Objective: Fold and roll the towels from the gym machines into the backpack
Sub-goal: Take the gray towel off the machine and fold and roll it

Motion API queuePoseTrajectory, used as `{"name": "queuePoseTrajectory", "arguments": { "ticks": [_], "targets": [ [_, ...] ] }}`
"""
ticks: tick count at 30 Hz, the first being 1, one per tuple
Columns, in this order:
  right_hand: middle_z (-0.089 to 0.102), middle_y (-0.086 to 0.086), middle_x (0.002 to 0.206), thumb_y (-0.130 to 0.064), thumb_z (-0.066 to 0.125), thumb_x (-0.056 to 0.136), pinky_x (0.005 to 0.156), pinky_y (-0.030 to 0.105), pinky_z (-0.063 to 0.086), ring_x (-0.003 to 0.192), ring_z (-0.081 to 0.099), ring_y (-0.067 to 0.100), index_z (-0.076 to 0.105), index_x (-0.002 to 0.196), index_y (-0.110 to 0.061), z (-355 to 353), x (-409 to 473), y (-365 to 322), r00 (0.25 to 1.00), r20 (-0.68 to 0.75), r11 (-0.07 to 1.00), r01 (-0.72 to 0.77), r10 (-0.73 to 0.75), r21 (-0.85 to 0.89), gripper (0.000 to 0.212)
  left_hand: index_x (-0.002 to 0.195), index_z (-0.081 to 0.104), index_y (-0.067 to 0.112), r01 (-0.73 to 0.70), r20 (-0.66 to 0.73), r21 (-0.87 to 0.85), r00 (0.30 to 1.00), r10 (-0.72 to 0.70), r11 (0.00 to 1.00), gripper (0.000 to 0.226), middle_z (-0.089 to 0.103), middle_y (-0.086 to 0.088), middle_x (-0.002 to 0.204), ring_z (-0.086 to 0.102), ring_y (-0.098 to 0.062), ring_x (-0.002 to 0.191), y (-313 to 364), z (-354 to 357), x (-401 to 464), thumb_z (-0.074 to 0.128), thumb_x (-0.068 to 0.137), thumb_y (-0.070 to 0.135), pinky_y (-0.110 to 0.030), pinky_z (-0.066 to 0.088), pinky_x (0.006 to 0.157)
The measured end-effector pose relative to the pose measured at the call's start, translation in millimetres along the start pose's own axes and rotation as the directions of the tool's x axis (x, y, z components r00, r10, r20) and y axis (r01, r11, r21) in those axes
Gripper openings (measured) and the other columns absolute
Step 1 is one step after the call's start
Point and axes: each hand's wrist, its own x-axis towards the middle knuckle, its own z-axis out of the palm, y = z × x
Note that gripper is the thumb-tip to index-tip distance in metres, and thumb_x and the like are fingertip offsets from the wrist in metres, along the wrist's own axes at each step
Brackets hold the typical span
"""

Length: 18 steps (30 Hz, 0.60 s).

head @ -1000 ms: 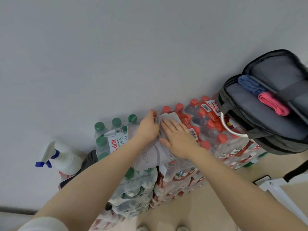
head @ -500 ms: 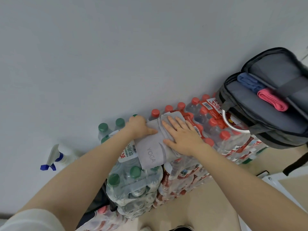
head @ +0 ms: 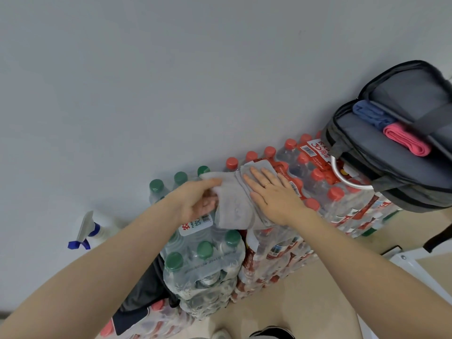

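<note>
Head view — where's the towel?
— Grey towel [head: 233, 204] lies on the stacked water bottles [head: 205, 260]. Left hand [head: 195, 201] grips its edge; right hand [head: 271, 194] presses flat on it. Backpack [head: 391, 165] sits nearby, unzipped.

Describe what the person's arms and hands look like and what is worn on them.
Both forearms are bare. The right hand wears a thin gold-coloured ring on one finger. The left hand shows no jewellery. A bit of pale sleeve appears at the left arm's upper end.
</note>
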Motion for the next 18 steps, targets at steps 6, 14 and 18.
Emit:
{"name": "queuePoseTrajectory", "arguments": {
  "ticks": [6,14,18],
  "targets": [
    [0.003,-0.007,0.157,-0.051,-0.006,0.077,0.117,0.040,0.000,0.144,-0.001,0.016,0.010,0.147,-0.031,-4,1,-4,0.999,0.046,0.999,-0.010,0.008,0.044,0.074,0.070,0.052,0.011,-0.167,0.077,-0.189,0.980,0.184,0.968,0.020,0.049,0.004,0.043,0.055,-0.007,0.042,-2,53,11,0.055,0.090,0.012,-0.017,0.049,0.047],
    [0.064,-0.005,0.102,-0.030,0.031,0.099,0.078,0.018,0.045,0.089,0.059,0.001,0.060,0.106,-0.016,-46,-14,17,0.958,0.047,0.145,-0.091,0.284,0.985,0.033,0.085,0.057,0.011,-0.240,0.134,0.273,0.968,0.211,0.931,0.015,0.059,-0.003,0.072,0.053,-0.013,0.066,-12,92,39,0.045,0.095,0.012,-0.024,0.048,0.065],
    [0.042,-0.002,0.132,-0.026,0.057,0.088,0.100,0.029,0.033,0.122,0.041,0.011,0.040,0.134,-0.020,-34,-14,14,0.971,0.085,0.573,-0.201,0.223,0.794,0.049,0.113,0.059,0.005,-0.575,0.426,0.723,0.807,0.408,0.382,0.033,0.062,-0.010,0.110,0.057,-0.019,0.099,-16,82,35,0.047,0.083,-0.003,-0.023,0.044,0.083]
  ]
}}
